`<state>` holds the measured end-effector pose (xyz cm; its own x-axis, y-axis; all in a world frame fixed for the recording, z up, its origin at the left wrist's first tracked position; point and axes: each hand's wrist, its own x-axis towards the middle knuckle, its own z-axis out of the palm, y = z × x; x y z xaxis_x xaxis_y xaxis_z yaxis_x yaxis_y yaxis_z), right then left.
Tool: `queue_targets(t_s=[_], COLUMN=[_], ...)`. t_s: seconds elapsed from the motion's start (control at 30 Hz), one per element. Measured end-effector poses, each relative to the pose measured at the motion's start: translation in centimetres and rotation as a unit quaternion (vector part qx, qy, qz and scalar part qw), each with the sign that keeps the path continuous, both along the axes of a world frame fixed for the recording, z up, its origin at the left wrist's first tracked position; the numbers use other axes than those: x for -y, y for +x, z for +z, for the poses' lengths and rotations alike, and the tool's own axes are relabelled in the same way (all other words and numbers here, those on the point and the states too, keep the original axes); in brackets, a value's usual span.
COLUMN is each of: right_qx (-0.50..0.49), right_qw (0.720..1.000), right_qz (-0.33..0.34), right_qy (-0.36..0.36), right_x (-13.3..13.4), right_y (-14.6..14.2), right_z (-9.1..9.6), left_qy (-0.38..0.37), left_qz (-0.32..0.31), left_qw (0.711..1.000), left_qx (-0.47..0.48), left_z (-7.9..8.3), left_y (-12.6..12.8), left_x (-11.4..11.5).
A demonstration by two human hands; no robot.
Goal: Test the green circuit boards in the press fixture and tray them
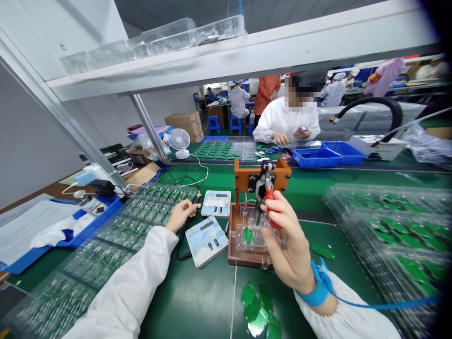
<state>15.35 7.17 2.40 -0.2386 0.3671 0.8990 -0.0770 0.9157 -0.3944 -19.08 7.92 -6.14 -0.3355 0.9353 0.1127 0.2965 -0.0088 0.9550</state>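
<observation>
My right hand (287,240) is closed around the red handle (272,213) of a toggle clamp on a brown test fixture (252,226). A small green circuit board (248,234) lies under the fixture's clear plate. My left hand (180,214) rests at the edge of a clear tray of green circuit boards (141,221), fingers curled at something small I cannot make out. A blue wrist strap (318,287) with a cord circles my right wrist.
Two white digital meters (206,240) (216,203) sit left of the fixture. Loose green boards (257,306) lie near the front edge. Stacked clear trays of boards (395,230) stand at right. A person in white works across the bench by blue bins (318,155). A small fan (180,141) stands behind.
</observation>
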Motion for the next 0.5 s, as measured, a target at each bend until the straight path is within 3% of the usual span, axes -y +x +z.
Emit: queue_targets(t_s=[0.5], right_qx=[0.003], right_qw=[1.000], right_qz=[-0.018], right_qy=[0.016], right_x=[-0.45], right_y=[0.27], right_z=[-0.11], left_qy=[0.002], left_qz=[-0.005], left_qw=[1.000], left_qx=[-0.006], left_z=[-0.03], left_y=[0.04], left_x=[0.07])
